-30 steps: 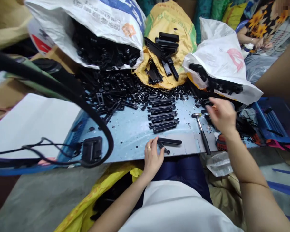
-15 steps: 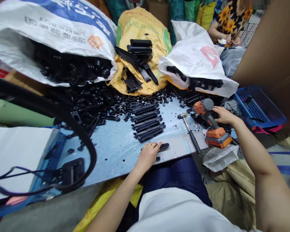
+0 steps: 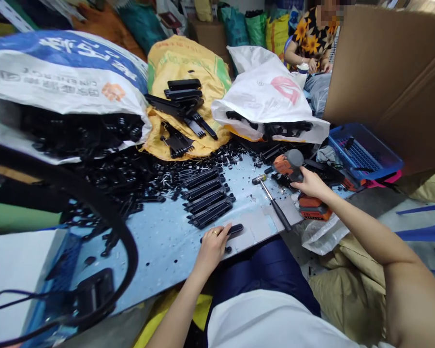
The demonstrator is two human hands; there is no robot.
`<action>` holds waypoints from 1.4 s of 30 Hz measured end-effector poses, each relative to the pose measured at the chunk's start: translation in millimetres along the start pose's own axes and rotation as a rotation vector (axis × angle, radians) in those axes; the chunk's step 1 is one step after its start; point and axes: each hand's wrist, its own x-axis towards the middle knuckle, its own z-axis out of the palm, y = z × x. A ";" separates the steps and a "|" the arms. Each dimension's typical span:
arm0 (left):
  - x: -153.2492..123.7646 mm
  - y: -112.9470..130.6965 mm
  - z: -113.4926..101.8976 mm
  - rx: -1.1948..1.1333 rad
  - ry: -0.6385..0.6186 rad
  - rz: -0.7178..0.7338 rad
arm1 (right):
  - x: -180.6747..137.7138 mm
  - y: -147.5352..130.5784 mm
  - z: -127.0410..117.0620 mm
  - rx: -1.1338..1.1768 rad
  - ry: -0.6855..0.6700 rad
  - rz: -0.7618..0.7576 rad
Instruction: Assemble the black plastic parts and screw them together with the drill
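drill in hand at the parts bench

your right hand (image 3: pixel 308 184) curls round the grip of the orange cordless drill (image 3: pixel 288 163), which stands at the right edge of the pale blue worktop (image 3: pixel 166 232), near the hammer (image 3: pixel 273 203). your left hand (image 3: pixel 210 245), fingers pressed together, holds down one end of a black plastic bar (image 3: pixel 236 228) at the near edge. a row of black bars (image 3: pixel 207 199) lies just beyond it. a co-worker (image 3: pixel 310 41) sits behind the white bag (image 3: pixel 271 96).
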 end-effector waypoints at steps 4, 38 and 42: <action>0.0 1.0 -0.3 0.006 0.011 0.021 | -17.0 34.3 -35.5 -0.012 0.156 0.016; -2.3 -0.8 2.0 0.043 0.039 0.026 | 50.0 110.6 -31.1 -0.150 0.139 0.397; -2.2 0.4 1.4 0.053 0.025 0.019 | 55.6 102.8 -27.3 -0.232 0.164 0.367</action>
